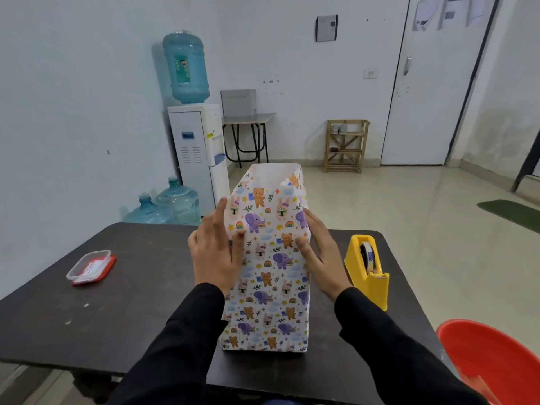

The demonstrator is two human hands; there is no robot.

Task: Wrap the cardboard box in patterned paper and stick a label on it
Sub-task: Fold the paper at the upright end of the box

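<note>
- Two black sleeves (187, 346) are reaching in from the bottom edge, one on each side of the box (267, 302).
- The box is standing upright on the bench (131, 302), covered by the paper (263, 223); no cardboard is showing.
- The left hand (214, 252) and right hand (323, 258) are pressing the paper from both sides; each grip is open, with straight fingers and the thumb on the front face.
- The paper top is standing open like a tube, so I judge the end fold is next: crease sharply along the box edges, then fold inward evenly.
- A tape dispenser (369, 267) is waiting just beside the right hand, a container (90, 267) is lying well apart on the left, and a red tub (496, 361) is showing at the right corner; nothing is blocking the hands.
</note>
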